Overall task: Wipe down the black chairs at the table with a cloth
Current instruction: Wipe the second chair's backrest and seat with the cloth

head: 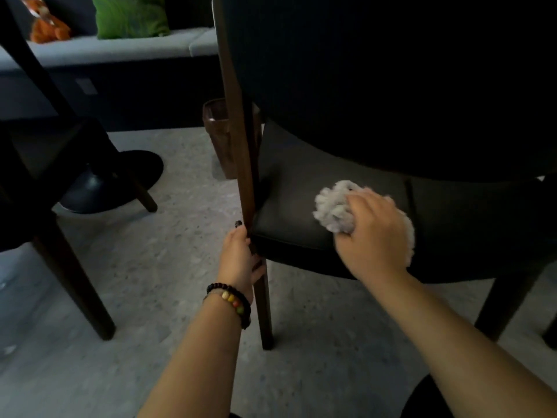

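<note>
The cloth (pixel 334 206) is held bunched under the right hand (pixel 372 233) and pressed onto the seat (pixel 289 203) of the near chair (pixel 391 86), toward the seat's left half. The right fingers (pixel 346 239) are curled over the wad; their tips are hidden in it, so the grip looks like a loose clutch rather than a pinch, though motion blur makes that uncertain. The left hand (pixel 241 257) is wrapped round the chair's rear left post (pixel 244 176), just where the seat edge meets it — the chair is steadied there.

The relation that matters: from the cloth, the unwiped stretch of seat is judged to lie to the right, running long and dark under the backrest toward the far legs. The seat's long axis is set roughly across the view, so a stroke along it would carry the right hand away from the left hand and the post. The right hand is the nearer one to that surface — the left is occupied at the frame.

A second chair (pixel 45 164) stands well apart at the left, on the floor (pixel 168 267).
</note>
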### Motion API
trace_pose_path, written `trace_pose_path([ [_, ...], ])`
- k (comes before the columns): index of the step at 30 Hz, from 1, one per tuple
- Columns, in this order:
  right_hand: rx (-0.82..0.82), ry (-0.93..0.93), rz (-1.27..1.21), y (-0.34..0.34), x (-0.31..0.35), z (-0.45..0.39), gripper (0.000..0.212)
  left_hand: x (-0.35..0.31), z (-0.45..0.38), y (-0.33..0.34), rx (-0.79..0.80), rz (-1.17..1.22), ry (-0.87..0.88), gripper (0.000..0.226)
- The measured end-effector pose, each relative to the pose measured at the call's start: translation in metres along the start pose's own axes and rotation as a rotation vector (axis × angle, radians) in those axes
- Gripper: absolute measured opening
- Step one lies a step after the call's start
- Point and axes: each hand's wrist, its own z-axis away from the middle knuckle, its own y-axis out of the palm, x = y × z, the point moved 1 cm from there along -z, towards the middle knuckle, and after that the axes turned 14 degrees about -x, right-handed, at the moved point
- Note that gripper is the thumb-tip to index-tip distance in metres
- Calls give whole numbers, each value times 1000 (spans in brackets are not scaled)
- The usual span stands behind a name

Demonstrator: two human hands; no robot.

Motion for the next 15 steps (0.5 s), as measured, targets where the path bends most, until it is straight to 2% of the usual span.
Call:
trace_pose_path([
  [3, 110, -70, -71, 31, 56, 0, 39, 3, -7, -3, -32, 45, -23, 25],
  [6, 178, -126, -83, 48, 80, 1, 41, 7, -13, -6, -79, 90, -52, 34],
  [11, 292, -335, -104, 17, 48, 12, 40, 14, -16, -1, -10, 2, 14, 22],
  [15, 159, -296, -125, -21, -3, 22, 39, 18, -17, 2, -1, -32, 37, 16],
])
